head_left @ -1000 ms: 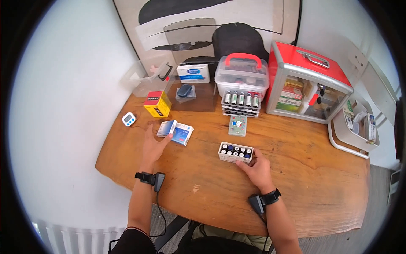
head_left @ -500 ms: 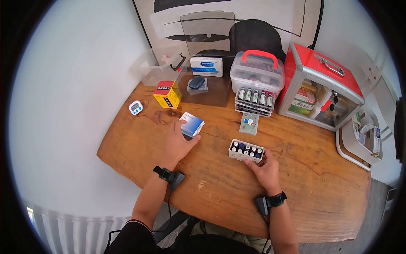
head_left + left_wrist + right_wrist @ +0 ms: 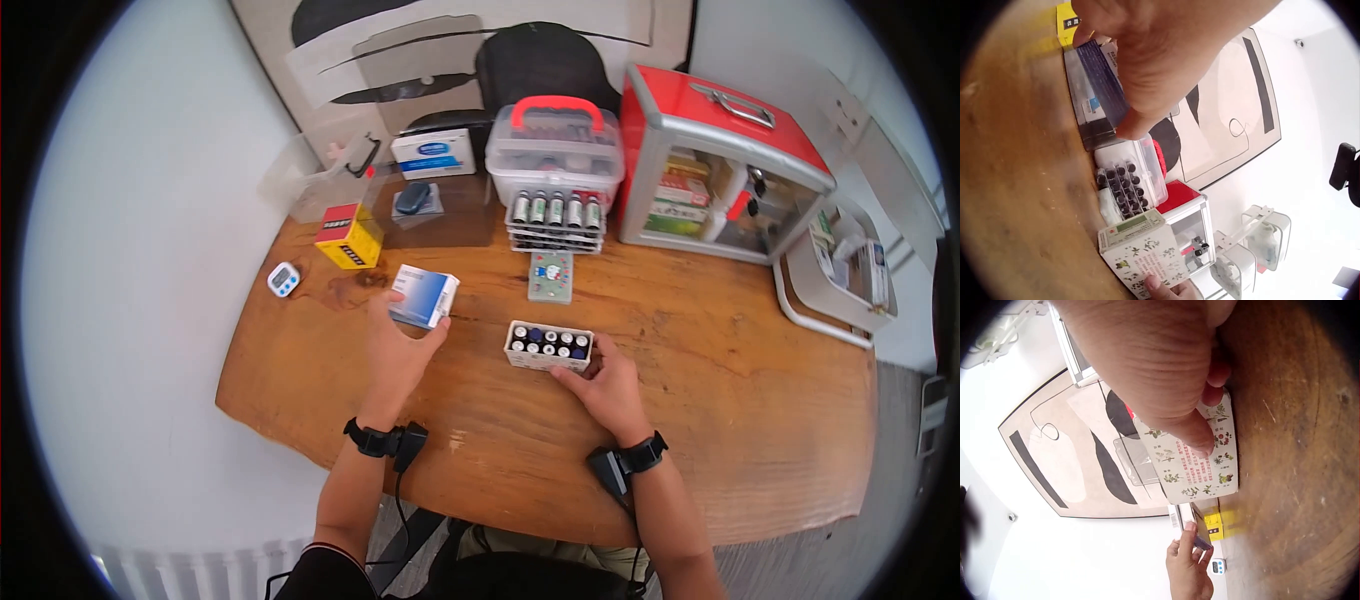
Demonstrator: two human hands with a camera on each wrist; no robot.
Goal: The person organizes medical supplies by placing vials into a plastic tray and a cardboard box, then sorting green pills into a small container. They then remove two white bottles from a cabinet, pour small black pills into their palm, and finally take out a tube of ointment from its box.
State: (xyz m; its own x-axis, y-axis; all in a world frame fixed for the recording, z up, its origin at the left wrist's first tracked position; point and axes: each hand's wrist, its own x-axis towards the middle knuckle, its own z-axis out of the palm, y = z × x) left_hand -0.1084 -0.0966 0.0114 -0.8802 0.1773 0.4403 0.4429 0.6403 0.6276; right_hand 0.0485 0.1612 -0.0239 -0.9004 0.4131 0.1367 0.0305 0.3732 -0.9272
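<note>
White plant-printed cardboard box (image 3: 1175,465) of capped bottles (image 3: 550,338) stands on the brown wooden table (image 3: 750,440), right hand (image 3: 612,392) gripping it; left hand (image 3: 398,356) pinches a blue-white carton (image 3: 424,295), well back from the near edge (image 3: 780,527).

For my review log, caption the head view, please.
Left hand gripping a blue-and-white box, right hand holding an open carton of bottles on a wooden table.

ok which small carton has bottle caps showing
The plant-printed carton the right hand holds: its open top shows two rows of caps; the others show none.
</note>
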